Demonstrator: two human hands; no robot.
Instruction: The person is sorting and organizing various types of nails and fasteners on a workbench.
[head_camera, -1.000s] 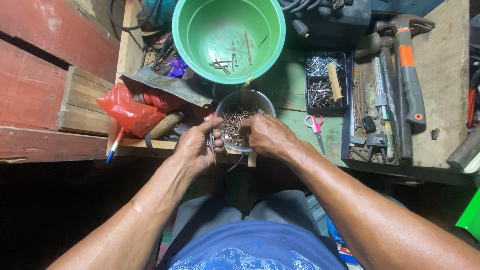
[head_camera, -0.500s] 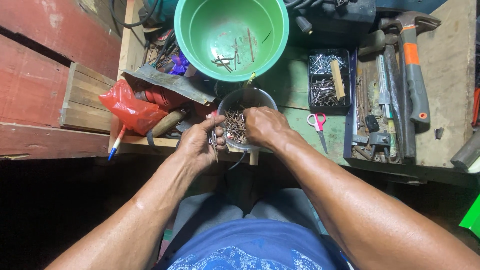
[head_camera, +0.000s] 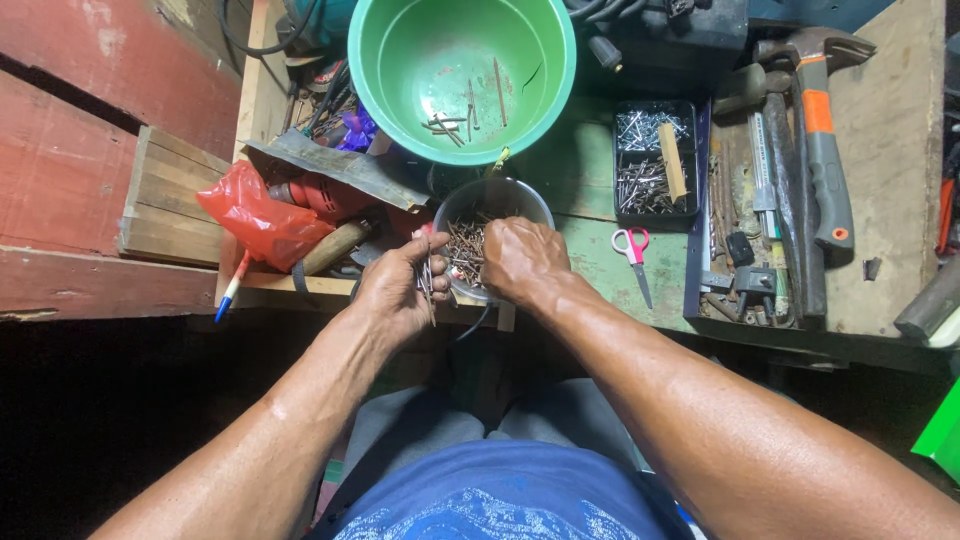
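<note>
Since a second ago our right hand (head_camera: 522, 260) has dug deeper into the tin (head_camera: 492, 238) of rusty nails, fingers closed among them; our left hand (head_camera: 400, 288) stays pinched on several nails (head_camera: 426, 278) beside it.

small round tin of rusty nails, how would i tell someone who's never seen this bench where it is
Start at the big green basin at the top of the bench. Right below its near rim, at the bench's front edge, sits the small grey tin, with the right hand reaching into it and the left hand beside it holding a few nails. Unlike the black tray of shiny nails, it is round and its nails are brown.
</note>
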